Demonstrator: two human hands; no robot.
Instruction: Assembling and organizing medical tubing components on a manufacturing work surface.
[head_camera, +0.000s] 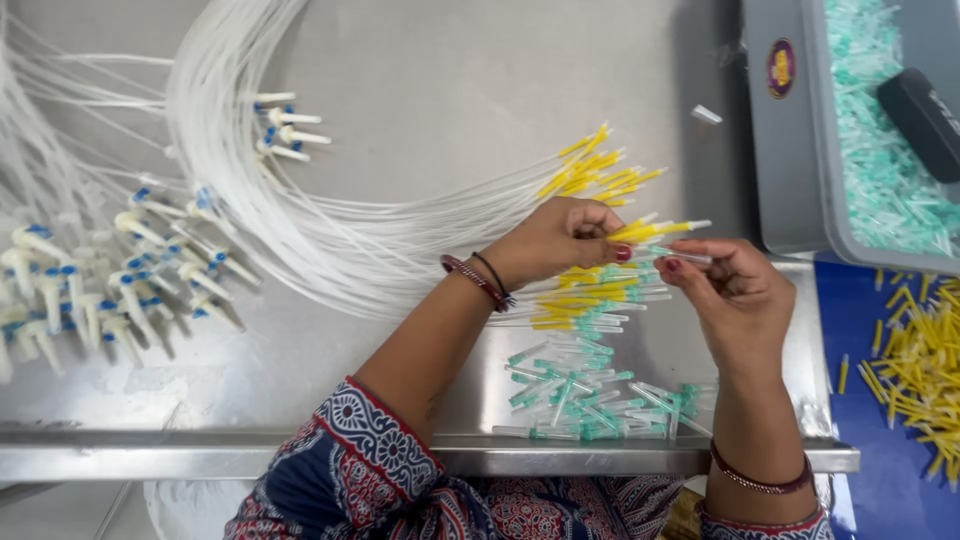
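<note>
Fitting step judged underway: yellow-tipped tube (655, 230) pinched in left hand (560, 240) fingers, green-capped piece (685, 257) pinched in right hand (730, 295); alignment needed next above bench (450, 90).

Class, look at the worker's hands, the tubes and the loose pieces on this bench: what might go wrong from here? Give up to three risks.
1. The left hand pinches several yellow-tipped tube ends at once; one may slip from the grip.
2. The green-capped pieces lie near the table edge and may roll off.
3. The looped white tubes overlap densely, so pulling one may tangle others.
</note>
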